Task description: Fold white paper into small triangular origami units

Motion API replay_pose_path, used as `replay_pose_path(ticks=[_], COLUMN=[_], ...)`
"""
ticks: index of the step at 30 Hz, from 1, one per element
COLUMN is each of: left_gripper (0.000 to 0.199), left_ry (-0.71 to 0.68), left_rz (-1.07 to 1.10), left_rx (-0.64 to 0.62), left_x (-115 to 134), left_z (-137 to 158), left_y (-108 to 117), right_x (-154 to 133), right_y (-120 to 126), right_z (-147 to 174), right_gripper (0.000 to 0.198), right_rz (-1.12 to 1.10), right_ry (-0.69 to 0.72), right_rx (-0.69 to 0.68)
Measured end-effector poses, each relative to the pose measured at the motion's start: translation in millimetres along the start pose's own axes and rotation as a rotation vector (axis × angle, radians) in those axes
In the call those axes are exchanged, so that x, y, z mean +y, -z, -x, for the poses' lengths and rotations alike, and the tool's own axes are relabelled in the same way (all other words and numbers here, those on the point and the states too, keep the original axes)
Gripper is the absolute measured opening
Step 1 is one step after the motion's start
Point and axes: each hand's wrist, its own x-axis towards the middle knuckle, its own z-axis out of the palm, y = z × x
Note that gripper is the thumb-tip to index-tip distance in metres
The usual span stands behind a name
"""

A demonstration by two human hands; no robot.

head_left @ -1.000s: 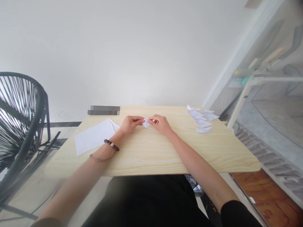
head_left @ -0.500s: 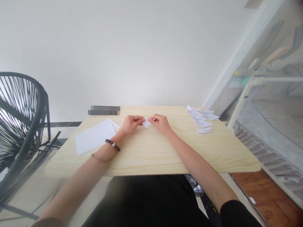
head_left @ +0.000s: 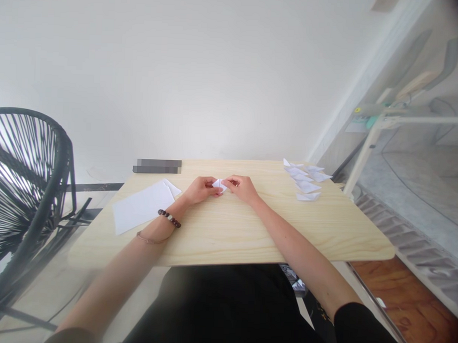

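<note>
A small folded piece of white paper (head_left: 218, 184) is held between both hands above the middle of the table. My left hand (head_left: 202, 190) pinches it from the left, thumb along its lower edge. From the right, my right hand (head_left: 244, 189) grips it between thumb and fingertips. The fingers cover parts of the paper. Left of my left hand lie flat white paper sheets (head_left: 141, 208), with a smaller folded piece at their far corner. Several folded paper boats (head_left: 307, 186) stand grouped at the table's right.
The pale wooden table (head_left: 226, 241) stands against a white wall. A blurred-out dark item (head_left: 157, 166) lies at its far left edge. At the left is a black corded chair (head_left: 45, 150); a white metal frame (head_left: 365, 156) stands to the right.
The folded paper has been turned and tilted in my fingers. My left thumb has shifted lower along it, and my right hand has moved slightly.
</note>
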Motion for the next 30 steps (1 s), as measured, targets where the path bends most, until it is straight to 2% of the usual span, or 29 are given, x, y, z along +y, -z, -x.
replay_pose_path(ticks=[3, 8, 14, 21, 30], left_gripper=[0.034, 0.035, 0.038, 0.038, 0.032], left_ry=[-0.011, -0.005, -0.011, -0.055, -0.212], left_rz=[-0.006, -0.028, -0.136, -0.093, -0.678], left_rx=[-0.022, 0.002, 0.077, 0.078, 0.231], left_x=[0, 1, 1, 1, -5], left_z=[0, 1, 0, -2, -5], left_y=[2, 0, -2, 2, 5], right_x=[-1, -1, 0, 2, 16], right_y=[1, 1, 1, -1, -7], right_z=[1, 1, 1, 0, -6], right_gripper=[0.032, 0.029, 0.029, 0.032, 0.032], right_rz=[-0.032, -0.059, 0.01, 0.089, 0.462], right_ry=[-0.028, -0.02, -0.029, 0.008, 0.055], right_rx=[-0.063, -0.055, -0.023, -0.114, -0.035])
